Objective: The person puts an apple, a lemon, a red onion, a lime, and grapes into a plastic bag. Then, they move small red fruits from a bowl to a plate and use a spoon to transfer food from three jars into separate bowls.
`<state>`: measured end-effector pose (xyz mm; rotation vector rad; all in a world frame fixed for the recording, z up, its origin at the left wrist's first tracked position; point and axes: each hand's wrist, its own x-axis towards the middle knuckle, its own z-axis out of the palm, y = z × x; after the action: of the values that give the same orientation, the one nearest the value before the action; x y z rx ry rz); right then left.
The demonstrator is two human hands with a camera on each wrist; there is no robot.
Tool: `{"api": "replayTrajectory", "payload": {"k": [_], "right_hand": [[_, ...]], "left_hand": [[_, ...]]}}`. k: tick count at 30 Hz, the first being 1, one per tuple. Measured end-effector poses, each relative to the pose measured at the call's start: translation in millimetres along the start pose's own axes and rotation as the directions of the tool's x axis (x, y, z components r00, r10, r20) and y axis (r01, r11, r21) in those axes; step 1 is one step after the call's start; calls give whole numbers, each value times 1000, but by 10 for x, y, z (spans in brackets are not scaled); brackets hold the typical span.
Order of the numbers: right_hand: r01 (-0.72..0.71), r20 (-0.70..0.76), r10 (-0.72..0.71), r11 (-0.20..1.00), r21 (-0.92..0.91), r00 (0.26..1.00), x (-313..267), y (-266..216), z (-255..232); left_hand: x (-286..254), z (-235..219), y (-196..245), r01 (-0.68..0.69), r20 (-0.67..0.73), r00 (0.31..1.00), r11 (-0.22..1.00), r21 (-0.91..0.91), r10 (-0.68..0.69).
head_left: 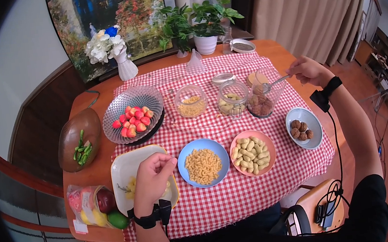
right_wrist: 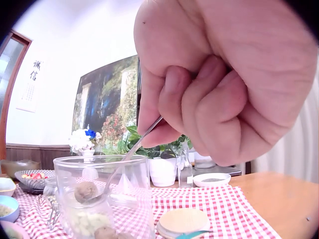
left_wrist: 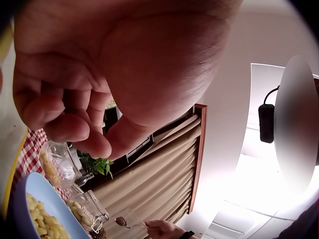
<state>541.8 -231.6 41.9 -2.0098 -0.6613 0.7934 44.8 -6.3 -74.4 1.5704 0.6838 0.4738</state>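
Observation:
My right hand [head_left: 310,70] pinches the handle of a metal spoon [head_left: 279,80] at the mouth of a clear glass jar [head_left: 276,93]. In the right wrist view, one walnut [right_wrist: 86,191] sits on the spoon's bowl inside the jar [right_wrist: 143,204], above more walnuts [right_wrist: 106,232] low in it. Right of the jar, a pale blue bowl [head_left: 318,139] holds several walnuts [head_left: 295,133]. My left hand [head_left: 151,181] hovers over a white, yellow-rimmed tray [head_left: 124,163] with pale yellow pieces; its fingers hang loosely curled around nothing, as the left wrist view also shows [left_wrist: 75,119].
A blue plate [head_left: 187,181] of pasta and a pink plate [head_left: 270,164] of peanuts stand in front. Behind are jars of pasta [head_left: 192,107] and peanuts [head_left: 233,103]. Strawberries fill a glass bowl [head_left: 112,118] at left, near a brown bowl [head_left: 69,135] and bagged fruit [head_left: 88,205].

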Motion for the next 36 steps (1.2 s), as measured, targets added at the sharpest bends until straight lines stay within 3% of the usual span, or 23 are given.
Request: {"api": "replayTrajectory", "payload": {"k": [7,21,25,30,34,35,36], "right_hand": [[-41,60,27,972,233,998,-107,195,-169],[70,-47,-57,936,345,997,-468,435,-422],[106,-65,-91,943,314,994,-745,575,-548],[69,-118,-34,950,305,992,-1220,919,-599],[-21,-168,53,982,187,984,-1496,1170,-648],[80,-248,-116,986,-149,962,-1535,1197,-585],[144,-265,-297,869,-474,918,-1589,1187,-526]], "left_hand": [[-6,-3,3,-2,-18,1000,1000,19,2],[-8,-1,14,21,-36,999,999,24,-20],[-9,-8,26,33,-38,999,999,40,-32],[-28,9,32,28,-35,999,998,47,-27],[-38,27,51,12,-28,1000,999,35,-11],[-39,30,54,8,-20,1000,999,36,-7],[-39,31,58,15,-25,1000,1000,24,-14]]}}
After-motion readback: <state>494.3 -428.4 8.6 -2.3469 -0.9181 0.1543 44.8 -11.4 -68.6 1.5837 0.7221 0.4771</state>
